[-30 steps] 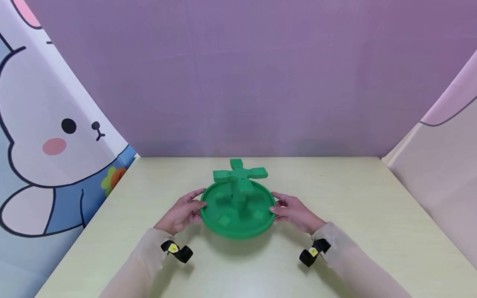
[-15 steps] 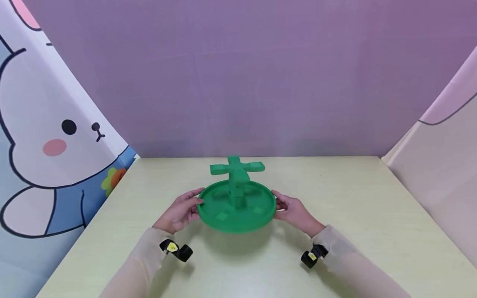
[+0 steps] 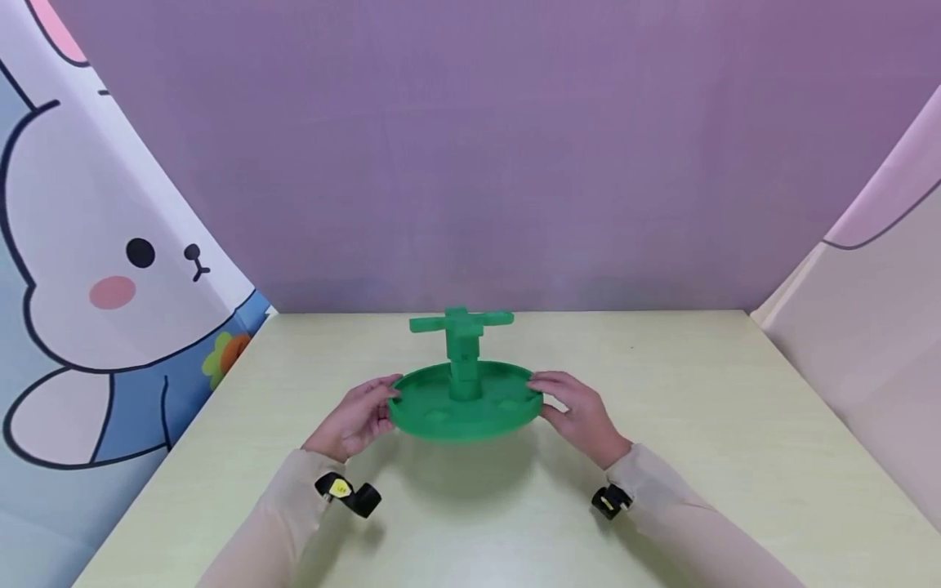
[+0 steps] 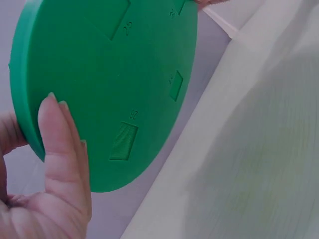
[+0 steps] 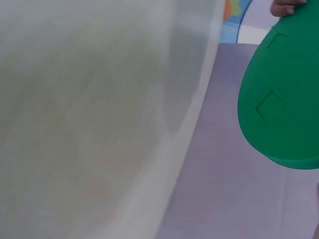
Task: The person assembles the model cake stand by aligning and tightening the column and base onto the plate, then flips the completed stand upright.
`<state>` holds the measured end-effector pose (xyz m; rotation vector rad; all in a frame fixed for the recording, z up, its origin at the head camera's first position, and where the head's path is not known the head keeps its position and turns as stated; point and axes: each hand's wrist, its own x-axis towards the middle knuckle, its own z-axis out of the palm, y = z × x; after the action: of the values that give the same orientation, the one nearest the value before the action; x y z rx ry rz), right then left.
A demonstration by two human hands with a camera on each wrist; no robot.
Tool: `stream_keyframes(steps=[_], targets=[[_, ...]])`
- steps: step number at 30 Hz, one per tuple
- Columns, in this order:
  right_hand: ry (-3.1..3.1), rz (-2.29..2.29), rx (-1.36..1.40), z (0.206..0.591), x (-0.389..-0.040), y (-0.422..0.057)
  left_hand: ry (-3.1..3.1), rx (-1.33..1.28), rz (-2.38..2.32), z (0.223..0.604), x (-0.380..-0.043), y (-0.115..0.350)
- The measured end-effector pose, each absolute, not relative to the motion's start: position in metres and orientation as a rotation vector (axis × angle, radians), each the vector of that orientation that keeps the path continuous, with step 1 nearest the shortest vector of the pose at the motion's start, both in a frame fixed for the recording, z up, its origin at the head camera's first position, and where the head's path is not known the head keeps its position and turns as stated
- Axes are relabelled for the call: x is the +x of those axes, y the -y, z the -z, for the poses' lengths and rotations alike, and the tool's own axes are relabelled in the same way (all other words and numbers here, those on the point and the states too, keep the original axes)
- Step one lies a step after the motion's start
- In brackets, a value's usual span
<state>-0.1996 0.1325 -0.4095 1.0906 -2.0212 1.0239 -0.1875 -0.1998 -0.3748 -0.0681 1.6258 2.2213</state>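
A round green tray (image 3: 426,420) with a raised rim hangs above the table in the head view. From its middle rises a square green post (image 3: 465,367), topped by a cross-shaped piece (image 3: 461,321). My left hand (image 3: 355,420) pinches the tray's left rim. In the left wrist view its fingers (image 4: 59,134) lie against the underside (image 4: 107,84), which has square recesses with small numbers beside them. On the opposite rim, my right hand (image 3: 584,415) grips with fingers on top and thumb lower down. The right wrist view shows the tray's underside (image 5: 284,114) but barely that hand.
Beneath the tray is a pale table (image 3: 698,457), with the tray's shadow on it. A purple cloth (image 3: 470,147) forms the back wall. At the left stands a panel (image 3: 132,245) with a cartoon animal, at the right a pale panel (image 3: 867,343).
The tray has tilted from facing the head camera to nearly edge-on, its near rim rising. The right hand's fingers now lie over the rim, where its thumb was before. The left hand has barely moved.
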Motion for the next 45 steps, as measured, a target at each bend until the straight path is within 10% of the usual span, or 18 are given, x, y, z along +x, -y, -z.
stream_keyframes(steps=[9, 23, 45], targets=[[1.826, -0.883, 1.161, 0.405, -0.202, -0.127, -1.656, -0.048, -2.18, 0.375, -0.187, 0.196], [2.204, -1.828, 0.392, 0.379, -0.186, -0.134, -2.241, 0.249, -2.102, 0.384, -0.19, 0.185], [2.298, -2.146, 0.384, 0.376, -0.185, -0.136, -2.195, 0.704, -2.197, 0.391, -0.184, 0.182]])
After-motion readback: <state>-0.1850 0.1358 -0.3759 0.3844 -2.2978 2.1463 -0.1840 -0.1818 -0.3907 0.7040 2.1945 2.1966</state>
